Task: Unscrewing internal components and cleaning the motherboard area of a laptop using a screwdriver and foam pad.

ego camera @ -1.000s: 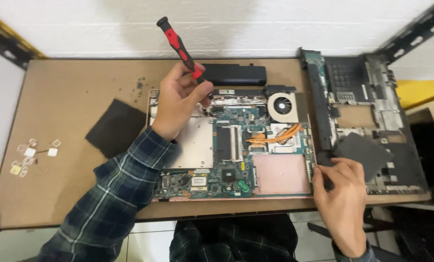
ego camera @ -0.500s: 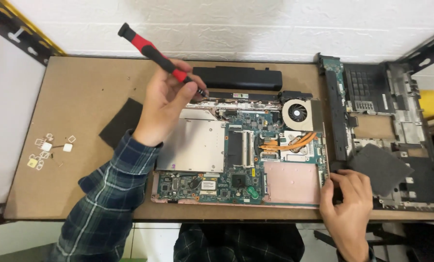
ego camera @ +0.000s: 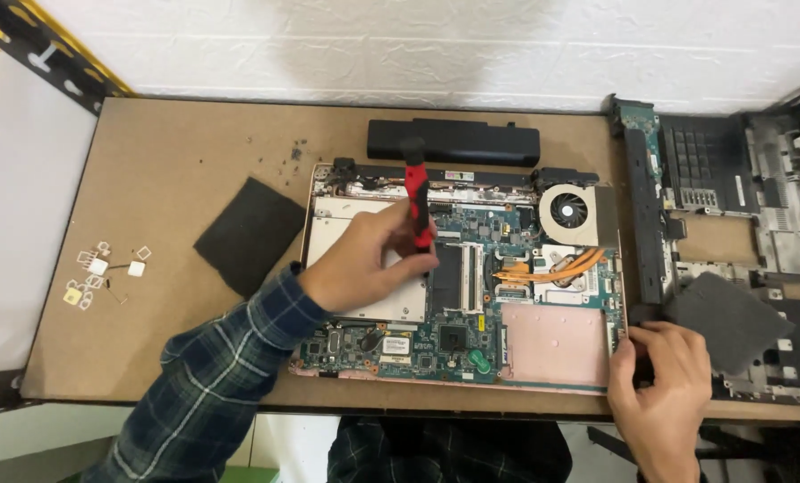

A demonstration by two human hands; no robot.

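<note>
Two hands in view, both on an opened laptop base (ego camera: pixel 543 349) lying flat on the brown workbench (ego camera: pixel 149 179), motherboard face up. Left hand (ego camera: pixel 364 268) is clenched around a red-and-black screwdriver (ego camera: pixel 416 199); the handle points away from the person toward the wall, shaft hidden behind the fingers, so the tool's long axis runs nearly straight fore-and-aft and close to upright over the board. The tip itself cannot be seen; it appears to meet the board just left of the memory slot area, at the edge of the silver drive plate (ego camera: pixel 346 241).

Right hand (ego camera: pixel 655 376) grips the right front corner of the laptop base, fingers curled over the rim, thumb side toward the pink shielded panel (ego camera: pixel 552 344). It is well apart from the screwdriver, across the whole board.

Long axis of the base runs left to right, parallel to the bench front. The left hand is the nearer one to the tool contact point; the right only steadies.

Around it: black battery bar (ego camera: pixel 454 141) just behind the base, cooling fan (ego camera: pixel 568 213) at back right, removed palmrest shell (ego camera: pixel 731 224) to the right, black foam pad (ego camera: pixel 248 234) to the left, small loose parts (ego camera: pixel 105 273) far left.
</note>
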